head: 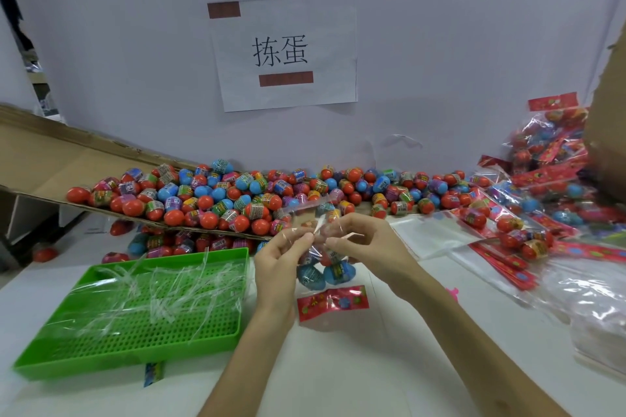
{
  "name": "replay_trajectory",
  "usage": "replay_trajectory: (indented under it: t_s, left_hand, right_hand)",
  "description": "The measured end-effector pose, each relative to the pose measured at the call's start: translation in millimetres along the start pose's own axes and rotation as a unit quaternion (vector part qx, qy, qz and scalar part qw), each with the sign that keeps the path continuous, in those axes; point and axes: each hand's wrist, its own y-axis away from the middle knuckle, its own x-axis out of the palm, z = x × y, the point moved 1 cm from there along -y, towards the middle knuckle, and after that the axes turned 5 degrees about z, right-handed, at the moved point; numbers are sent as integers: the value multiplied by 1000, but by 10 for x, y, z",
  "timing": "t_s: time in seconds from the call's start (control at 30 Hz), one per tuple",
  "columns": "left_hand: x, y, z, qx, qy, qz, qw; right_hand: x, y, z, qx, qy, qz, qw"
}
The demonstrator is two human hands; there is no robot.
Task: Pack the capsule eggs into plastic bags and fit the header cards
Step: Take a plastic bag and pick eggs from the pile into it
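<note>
From the head camera: pinching the upper edge of a clear plastic bag (317, 249) between left hand (281, 256) and right hand (360, 244), with blue capsule eggs (338, 272) in its bottom, just above a red printed header card (333, 302) flat on the white table (338, 369), beside a green perforated plastic tray (128, 358).

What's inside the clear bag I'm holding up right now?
Two blue capsule eggs hang at the bottom of the clear bag. Above them more eggs show partly, but the left hand and right hand cover them, so the count is hidden.
</note>
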Motion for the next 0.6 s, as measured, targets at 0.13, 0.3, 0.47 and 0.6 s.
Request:
replay_trajectory:
  t_s: [0.13, 0.3, 0.47, 0.6]
  left_hand:
    - [40, 11, 3, -5, 25, 0, 1000]
    - [23, 7, -17, 11, 42, -7, 999]
    - [1, -11, -40, 0, 93, -33, 995]
    - [11, -7, -48, -6, 113, -42, 993]
  right_hand:
    - [11, -11, -33, -2, -13, -43, 999]
    - [-14, -4, -22, 16, -46, -36, 998]
    - [-14, -22, -37, 41, -65, -54, 996]
    - [-9, -39, -69, 39, -61, -82, 994]
